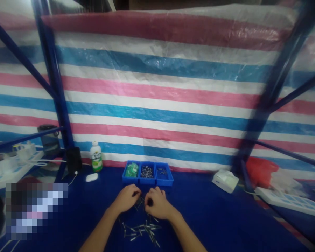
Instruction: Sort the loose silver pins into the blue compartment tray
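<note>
My left hand is closed, its thumb and fingers curled together over a few thin metal pieces on the blue table. Beside it, my right hand is also closed, fingers bent inward and thumb toward the index finger. What either hand pinches is too small and too hidden to name. Nearer to me lies a loose pile of slim silvery pins, rivet-like in shape. Just beyond my hands stand three joined blue bins: the left bin holds a green packet, the middle bin many small metal parts, the right bin a few.
A white bottle, a white case and a black phone-like device stand at the back left. Toward the right are a tissue pack and a power strip. Blue frame posts flank the striped sheet.
</note>
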Demonstrator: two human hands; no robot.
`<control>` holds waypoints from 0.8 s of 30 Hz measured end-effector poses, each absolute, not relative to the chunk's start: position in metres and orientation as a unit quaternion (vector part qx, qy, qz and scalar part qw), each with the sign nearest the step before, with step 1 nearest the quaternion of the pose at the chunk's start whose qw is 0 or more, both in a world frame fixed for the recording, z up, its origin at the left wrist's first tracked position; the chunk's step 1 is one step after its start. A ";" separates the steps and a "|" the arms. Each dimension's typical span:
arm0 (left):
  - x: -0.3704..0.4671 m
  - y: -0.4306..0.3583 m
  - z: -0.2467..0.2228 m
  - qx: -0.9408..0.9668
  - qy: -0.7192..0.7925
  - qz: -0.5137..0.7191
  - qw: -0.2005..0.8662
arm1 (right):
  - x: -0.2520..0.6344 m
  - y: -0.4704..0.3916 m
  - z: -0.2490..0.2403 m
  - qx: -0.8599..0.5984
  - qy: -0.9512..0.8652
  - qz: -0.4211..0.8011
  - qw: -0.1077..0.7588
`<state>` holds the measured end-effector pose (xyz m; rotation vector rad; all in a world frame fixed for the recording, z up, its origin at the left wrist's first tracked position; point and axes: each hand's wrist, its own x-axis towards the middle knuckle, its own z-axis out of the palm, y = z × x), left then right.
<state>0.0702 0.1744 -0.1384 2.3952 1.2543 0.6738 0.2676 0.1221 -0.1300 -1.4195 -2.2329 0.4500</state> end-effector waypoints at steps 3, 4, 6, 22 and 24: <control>0.070 0.176 -0.137 0.838 0.455 0.242 0.178 | 0.268 0.119 -0.125 -0.496 -0.819 0.176 0.227; 0.069 0.176 -0.136 0.836 0.457 0.247 0.178 | 0.267 0.117 -0.123 -0.484 -0.826 0.181 0.225; 0.066 0.178 -0.136 0.826 0.462 0.274 0.173 | 0.262 0.112 -0.119 -0.453 -0.842 0.190 0.222; 0.053 0.187 -0.134 0.737 0.490 0.447 0.130 | 0.194 0.098 -0.127 -0.347 -0.917 0.076 0.183; 0.053 0.186 -0.134 0.737 0.491 0.445 0.131 | 0.192 0.098 -0.128 -0.347 -0.917 0.072 0.183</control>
